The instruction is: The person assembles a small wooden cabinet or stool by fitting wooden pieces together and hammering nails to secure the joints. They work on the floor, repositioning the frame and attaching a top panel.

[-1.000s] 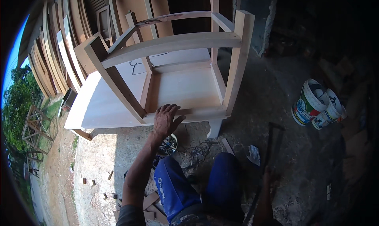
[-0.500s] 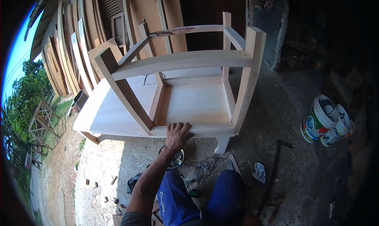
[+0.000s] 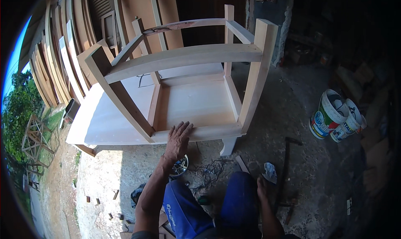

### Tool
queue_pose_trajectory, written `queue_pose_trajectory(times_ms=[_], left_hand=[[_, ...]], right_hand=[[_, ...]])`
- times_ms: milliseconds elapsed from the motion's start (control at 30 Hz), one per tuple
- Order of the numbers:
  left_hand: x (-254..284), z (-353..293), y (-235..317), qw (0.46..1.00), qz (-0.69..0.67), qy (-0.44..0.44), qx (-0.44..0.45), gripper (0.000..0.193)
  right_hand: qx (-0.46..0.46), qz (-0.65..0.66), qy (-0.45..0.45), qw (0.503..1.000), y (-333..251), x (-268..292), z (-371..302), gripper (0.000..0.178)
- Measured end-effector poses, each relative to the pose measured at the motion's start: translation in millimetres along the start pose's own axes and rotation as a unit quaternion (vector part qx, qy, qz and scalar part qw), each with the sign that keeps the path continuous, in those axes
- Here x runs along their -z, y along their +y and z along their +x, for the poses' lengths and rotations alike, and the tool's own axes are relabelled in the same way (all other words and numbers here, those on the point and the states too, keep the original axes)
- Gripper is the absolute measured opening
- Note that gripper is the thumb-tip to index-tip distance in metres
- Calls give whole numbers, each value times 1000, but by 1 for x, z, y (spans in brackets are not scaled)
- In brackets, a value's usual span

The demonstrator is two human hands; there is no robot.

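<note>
A wooden furniture frame [image 3: 184, 63] stands upside down, legs up, on a pale tabletop [image 3: 112, 109]; it looks like a small table or stool with curved rails. My left hand [image 3: 177, 144] lies flat on its near bottom rail, fingers stretched forward and holding nothing. Down beside my right knee hangs my right hand [image 3: 262, 188], its fingers mostly hidden from this angle. Close to it on the ground is a crumpled silvery-white packet [image 3: 270, 172]. Under my left wrist a round tub [image 3: 179, 165] holds small pieces, perhaps nails or screws.
Loose wire-like scraps [image 3: 211, 171] and a long dark bar [image 3: 283, 172] lie on the concrete. Paint buckets [image 3: 330, 113] stand at the right. Tall boards [image 3: 54, 68] lean against the wall at back left, and small wood blocks [image 3: 115, 194] dot the sunlit ground.
My right hand has come into view beside the right knee. The left hand's fingers have straightened on the same rail. The whole view has shifted slightly.
</note>
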State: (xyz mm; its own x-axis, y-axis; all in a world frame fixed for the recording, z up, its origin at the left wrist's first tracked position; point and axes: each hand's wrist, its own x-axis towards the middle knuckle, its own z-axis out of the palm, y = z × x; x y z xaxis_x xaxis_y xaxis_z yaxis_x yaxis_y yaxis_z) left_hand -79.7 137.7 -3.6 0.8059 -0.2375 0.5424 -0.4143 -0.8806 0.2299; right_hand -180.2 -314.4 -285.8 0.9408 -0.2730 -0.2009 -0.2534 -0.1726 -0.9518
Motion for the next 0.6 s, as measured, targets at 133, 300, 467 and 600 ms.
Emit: queue_pose_trajectory(times_ms=[133, 300, 467, 600], left_hand=[[16, -82, 8, 994, -71, -40, -73, 27], [-2, -200, 17, 955, -142, -244, -88, 15], [33, -216, 48, 932, -182, -311, -26, 30], [71, -207, 83, 910, -244, -328, 59, 28]], right_hand=[[249, -286, -200, 903, -155, -38, -49, 52], [446, -412, -268, 748, -185, -47, -34, 40], [473, -366, -435, 673, -207, -47, -39, 30], [454, -324, -489, 670, -236, -45, -62, 27]])
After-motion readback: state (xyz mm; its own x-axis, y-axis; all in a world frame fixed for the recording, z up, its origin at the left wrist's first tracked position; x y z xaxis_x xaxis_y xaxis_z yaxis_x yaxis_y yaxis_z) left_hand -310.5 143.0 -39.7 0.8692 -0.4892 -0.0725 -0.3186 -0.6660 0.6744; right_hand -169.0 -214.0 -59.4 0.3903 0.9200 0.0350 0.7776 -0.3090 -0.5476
